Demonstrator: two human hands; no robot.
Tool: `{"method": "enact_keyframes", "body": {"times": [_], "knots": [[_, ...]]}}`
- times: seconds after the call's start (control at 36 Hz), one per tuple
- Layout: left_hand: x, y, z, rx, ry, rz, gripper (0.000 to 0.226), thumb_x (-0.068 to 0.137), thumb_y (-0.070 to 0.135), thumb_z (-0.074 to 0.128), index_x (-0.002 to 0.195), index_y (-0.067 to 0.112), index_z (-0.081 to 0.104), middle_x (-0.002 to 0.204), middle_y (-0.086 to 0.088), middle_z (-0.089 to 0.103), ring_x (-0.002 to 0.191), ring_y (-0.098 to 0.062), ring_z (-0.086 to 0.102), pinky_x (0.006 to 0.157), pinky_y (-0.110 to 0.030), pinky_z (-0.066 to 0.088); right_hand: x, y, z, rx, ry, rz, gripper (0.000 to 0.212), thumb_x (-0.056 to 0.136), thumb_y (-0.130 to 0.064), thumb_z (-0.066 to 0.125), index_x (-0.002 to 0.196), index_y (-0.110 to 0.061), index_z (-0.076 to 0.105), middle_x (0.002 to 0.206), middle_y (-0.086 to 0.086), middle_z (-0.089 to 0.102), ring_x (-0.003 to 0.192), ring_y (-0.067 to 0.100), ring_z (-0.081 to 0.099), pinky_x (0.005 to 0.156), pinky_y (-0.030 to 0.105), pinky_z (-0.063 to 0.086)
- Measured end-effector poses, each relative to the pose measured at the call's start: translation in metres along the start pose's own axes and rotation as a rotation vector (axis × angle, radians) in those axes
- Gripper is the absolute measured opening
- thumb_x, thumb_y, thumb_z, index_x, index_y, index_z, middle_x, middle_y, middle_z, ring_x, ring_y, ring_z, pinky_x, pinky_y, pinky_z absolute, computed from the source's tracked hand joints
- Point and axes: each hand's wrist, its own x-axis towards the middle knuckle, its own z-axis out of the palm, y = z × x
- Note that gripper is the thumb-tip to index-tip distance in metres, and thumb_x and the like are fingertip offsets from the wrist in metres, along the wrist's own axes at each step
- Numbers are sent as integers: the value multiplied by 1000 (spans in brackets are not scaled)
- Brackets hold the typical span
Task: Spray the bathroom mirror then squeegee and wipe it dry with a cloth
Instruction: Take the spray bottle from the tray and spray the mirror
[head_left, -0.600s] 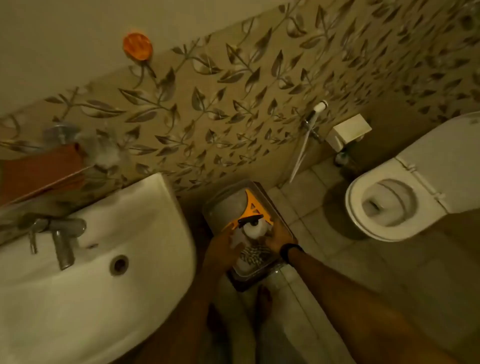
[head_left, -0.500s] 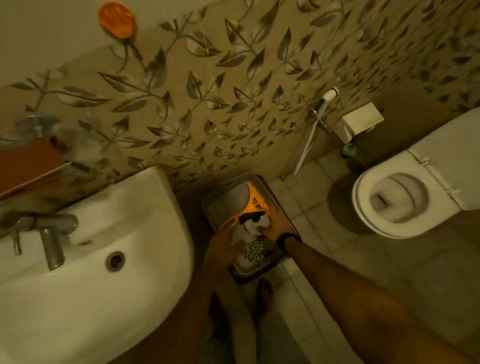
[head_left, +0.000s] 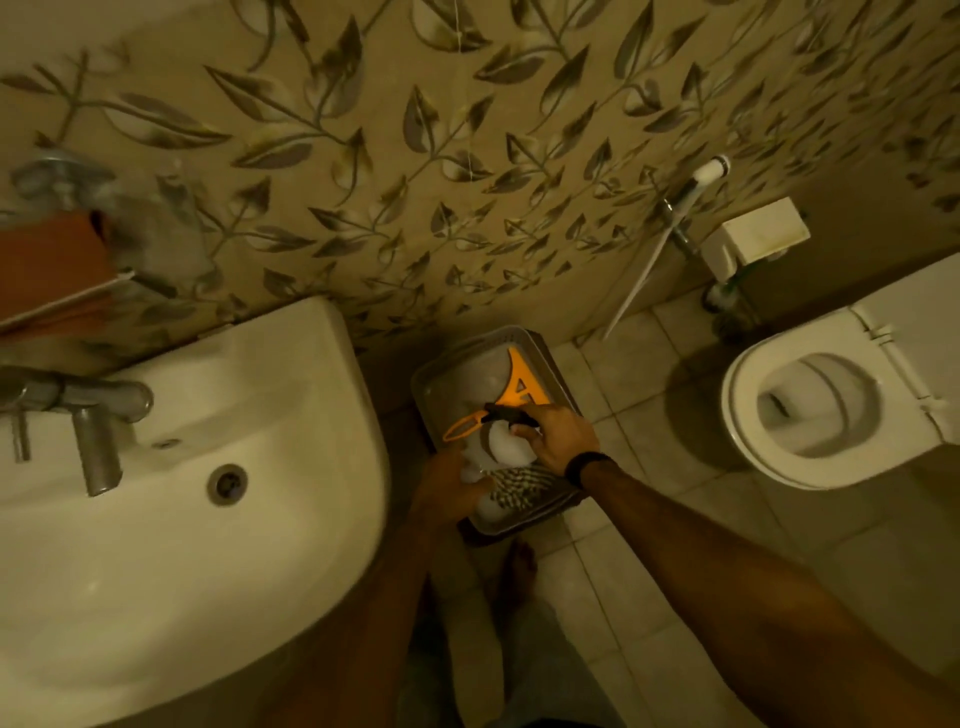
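Note:
A grey plastic tray (head_left: 441, 374) stands on the floor between basin and toilet. In it lie an orange squeegee (head_left: 514, 387), a white spray bottle (head_left: 506, 449) with a black trigger head, and a striped cloth (head_left: 522, 486). My right hand (head_left: 558, 436) is closed around the bottle's neck and trigger. Near the tray's front left my left hand (head_left: 449, 483) rests against the bottle's lower body; how firmly it grips is hard to tell. The mirror is out of view.
A white basin (head_left: 218, 519) with a metal tap (head_left: 93, 436) fills the left. An open toilet (head_left: 810, 415) stands on the right, with a hand sprayer (head_left: 691, 192) and a white box (head_left: 753, 234) on the leaf-patterned wall. My bare feet (head_left: 514, 571) are just before the tray.
The view has tilted down, so the orange wall item has left the frame. My right hand has shifted onto the bottle's trigger head. My left hand has stayed at the bottle's base.

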Motion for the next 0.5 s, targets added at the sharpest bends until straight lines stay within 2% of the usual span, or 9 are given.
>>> {"method": "enact_keyframes", "body": {"times": [0.06, 0.14, 0.17, 0.25, 0.31, 0.33, 0.39, 0.44, 0.5], "knots": [[-4, 8, -7, 5, 6, 72, 76, 85, 11, 81, 152, 18, 46, 153, -2, 52, 141, -24, 49, 114, -45, 45, -5, -7, -7, -40, 59, -27, 33, 100, -42, 52, 118, -16, 64, 104, 11, 67, 93, 32, 62, 66, 35, 44], [-12, 20, -19, -7, 28, 107, 85, 74, 13, 90, 149, 16, 49, 148, 0, 55, 137, -26, 53, 100, -25, 50, -13, -28, -23, -55, 169, -108, 34, 98, -46, 54, 103, -13, 64, 92, 12, 65, 81, 30, 60, 61, 29, 32], [-16, 26, -24, -30, 38, 115, 94, 71, 12, 92, 152, 15, 45, 150, -1, 53, 138, -25, 53, 100, -24, 49, -16, -39, -29, -52, 203, -144, 34, 98, -46, 55, 100, -13, 63, 88, 11, 64, 77, 29, 59, 61, 28, 30], [-29, 44, -40, -58, 95, 175, 119, 62, 17, 98, 159, 17, 30, 156, -4, 45, 141, -24, 48, 110, -47, 47, -28, -78, -48, -49, 320, -277, 31, 96, -44, 59, 93, -13, 63, 77, 7, 63, 67, 20, 55, 58, 25, 29], [-40, 60, -52, -70, 155, 171, 130, 59, 24, 100, 162, 18, 21, 160, -5, 40, 145, -26, 43, 114, -52, 43, -37, -111, -62, -20, 409, -377, 30, 94, -44, 59, 84, -16, 60, 70, 3, 60, 59, 11, 45, 56, 24, 29], [-46, 66, -56, -79, 184, 175, 129, 58, 26, 100, 161, 17, 23, 158, -5, 42, 144, -26, 44, 115, -51, 43, -43, -127, -67, -1, 448, -416, 33, 93, -46, 57, 80, -16, 57, 67, 2, 57, 57, 10, 40, 55, 24, 28], [-61, 78, -69, -7, 237, 234, 107, 62, 38, 95, 152, 18, 39, 148, -6, 53, 136, -26, 52, 110, -49, 47, -54, -161, -79, 28, 521, -499, 39, 92, -47, 53, 73, -13, 54, 62, 1, 51, 54, 12, 37, 52, 27, 28], [-81, 89, -85, 115, 337, 321, 77, 73, 60, 73, 138, 23, 55, 130, -3, 64, 121, -25, 62, 98, -46, 53, -65, -195, -89, 27, 620, -611, 38, 90, -43, 57, 68, -12, 51, 58, 3, 47, 50, 16, 37, 48, 29, 29], [-104, 93, -106, 99, 468, 460, 70, 76, 67, 54, 129, 21, 62, 121, -1, 67, 110, -20, 64, 92, -40, 54, -81, -229, -97, -7, 734, -706, 36, 87, -35, 64, 64, -11, 50, 54, 4, 45, 48, 19, 38, 47, 28, 28]]}}
